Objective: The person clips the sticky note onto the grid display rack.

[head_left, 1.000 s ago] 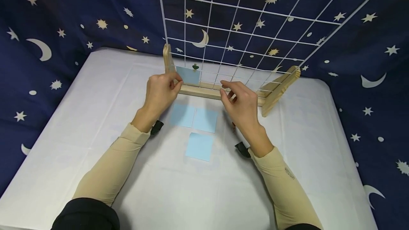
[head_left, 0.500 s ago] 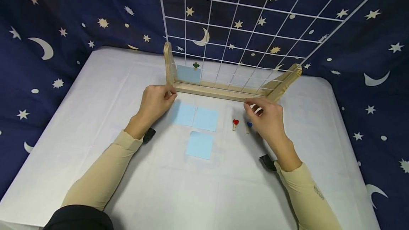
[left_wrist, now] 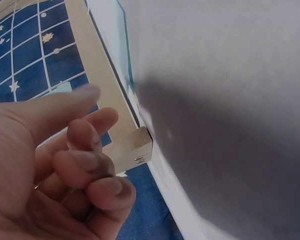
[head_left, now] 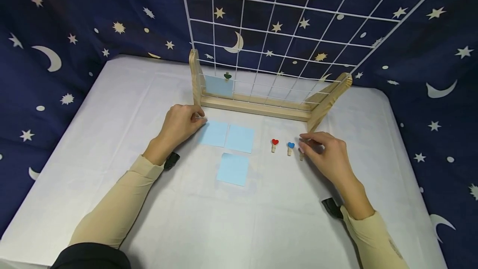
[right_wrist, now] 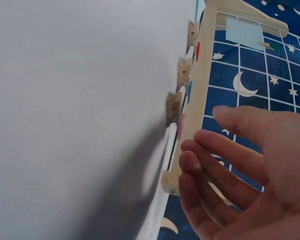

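Note:
My left hand (head_left: 180, 124) hovers at the left corner of a light blue paper square (head_left: 214, 133), its fingers loosely bent and holding nothing. A second blue square (head_left: 240, 138) lies beside it, and a third square (head_left: 233, 169) is below. My right hand (head_left: 328, 155) is just over a small wooden clothespin (right_wrist: 173, 106), thumb and fingers apart; in the head view the fingers hide most of that pin. To its left lie a clothespin with a red heart (head_left: 274, 142) and a clothespin with a blue heart (head_left: 290, 146).
Behind the squares stands a white wire grid (head_left: 276, 34) on a wooden stand (head_left: 257, 108). One blue square (head_left: 218, 86) hangs at its lower left from a green-topped clothespin (head_left: 227, 76). A dark star-patterned cloth (head_left: 93, 11) surrounds the white table (head_left: 224, 227).
My right hand has moved right and toward me from the grid, uncovering the red and blue clothespins. My left hand has come down from the hanging square to the paper squares on the table.

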`<state>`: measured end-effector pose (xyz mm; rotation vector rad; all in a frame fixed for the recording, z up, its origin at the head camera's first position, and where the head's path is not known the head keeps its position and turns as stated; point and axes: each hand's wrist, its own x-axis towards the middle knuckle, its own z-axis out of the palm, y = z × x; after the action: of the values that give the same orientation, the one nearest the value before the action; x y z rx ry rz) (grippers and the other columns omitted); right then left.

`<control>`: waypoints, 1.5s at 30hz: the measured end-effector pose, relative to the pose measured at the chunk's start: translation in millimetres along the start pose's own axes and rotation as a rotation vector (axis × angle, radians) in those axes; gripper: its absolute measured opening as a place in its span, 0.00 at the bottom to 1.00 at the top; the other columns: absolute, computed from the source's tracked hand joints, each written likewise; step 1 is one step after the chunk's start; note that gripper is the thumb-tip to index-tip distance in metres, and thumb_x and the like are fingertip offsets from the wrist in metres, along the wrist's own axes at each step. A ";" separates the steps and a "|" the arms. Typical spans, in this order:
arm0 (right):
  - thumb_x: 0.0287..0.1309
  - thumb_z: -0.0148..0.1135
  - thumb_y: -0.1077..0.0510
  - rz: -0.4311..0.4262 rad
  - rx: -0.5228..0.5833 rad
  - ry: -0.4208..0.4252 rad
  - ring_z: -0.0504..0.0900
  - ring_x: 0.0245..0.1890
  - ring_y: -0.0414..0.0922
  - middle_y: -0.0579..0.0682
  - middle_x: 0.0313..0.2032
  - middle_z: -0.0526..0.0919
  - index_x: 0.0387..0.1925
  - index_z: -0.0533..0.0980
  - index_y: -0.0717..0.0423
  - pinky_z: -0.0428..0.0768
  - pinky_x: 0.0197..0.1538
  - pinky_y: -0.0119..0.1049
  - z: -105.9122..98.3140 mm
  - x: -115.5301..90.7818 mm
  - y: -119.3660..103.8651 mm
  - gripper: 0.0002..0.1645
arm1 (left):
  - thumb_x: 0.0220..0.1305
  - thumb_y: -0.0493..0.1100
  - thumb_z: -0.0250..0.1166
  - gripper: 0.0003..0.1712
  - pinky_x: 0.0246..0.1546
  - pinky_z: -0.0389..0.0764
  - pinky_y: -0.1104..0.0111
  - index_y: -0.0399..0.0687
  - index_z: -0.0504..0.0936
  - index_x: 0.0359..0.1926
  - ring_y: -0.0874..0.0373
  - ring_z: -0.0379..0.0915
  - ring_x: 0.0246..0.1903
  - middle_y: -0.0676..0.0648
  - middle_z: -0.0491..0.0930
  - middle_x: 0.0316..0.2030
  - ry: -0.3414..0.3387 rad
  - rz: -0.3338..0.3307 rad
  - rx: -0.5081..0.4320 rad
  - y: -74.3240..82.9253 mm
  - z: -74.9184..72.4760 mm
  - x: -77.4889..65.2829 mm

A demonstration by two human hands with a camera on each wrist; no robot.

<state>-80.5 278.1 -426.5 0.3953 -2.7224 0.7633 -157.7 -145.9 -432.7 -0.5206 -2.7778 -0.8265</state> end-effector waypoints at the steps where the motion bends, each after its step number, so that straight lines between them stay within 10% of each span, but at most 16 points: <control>1: 0.60 0.76 0.61 0.010 0.001 -0.012 0.86 0.35 0.49 0.52 0.37 0.90 0.47 0.89 0.55 0.77 0.40 0.41 -0.7 -2.7 1.2 0.13 | 0.60 0.43 0.79 0.10 0.28 0.75 0.57 0.42 0.91 0.38 0.52 0.75 0.21 0.49 0.79 0.17 -0.013 -0.001 0.000 0.2 0.2 0.1; 12: 0.59 0.78 0.57 0.034 0.025 -0.090 0.83 0.38 0.45 0.50 0.41 0.89 0.51 0.87 0.55 0.75 0.43 0.30 -0.9 -15.4 12.3 0.19 | 0.47 0.48 0.87 0.26 0.28 0.74 0.59 0.42 0.89 0.44 0.55 0.74 0.22 0.51 0.78 0.20 -0.124 -0.032 0.008 0.0 0.7 -1.8; 45: 0.49 0.84 0.60 0.010 0.037 -0.119 0.82 0.38 0.44 0.46 0.39 0.87 0.45 0.86 0.53 0.74 0.42 0.30 0.3 -21.0 15.0 0.20 | 0.56 0.36 0.81 0.14 0.36 0.75 0.60 0.46 0.81 0.32 0.52 0.78 0.31 0.47 0.82 0.29 -0.163 0.001 -0.095 -0.7 7.6 0.6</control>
<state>-66.2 294.2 -440.8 0.4500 -2.8261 0.8185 -159.2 -142.0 -439.2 -0.6322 -2.8954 -0.9607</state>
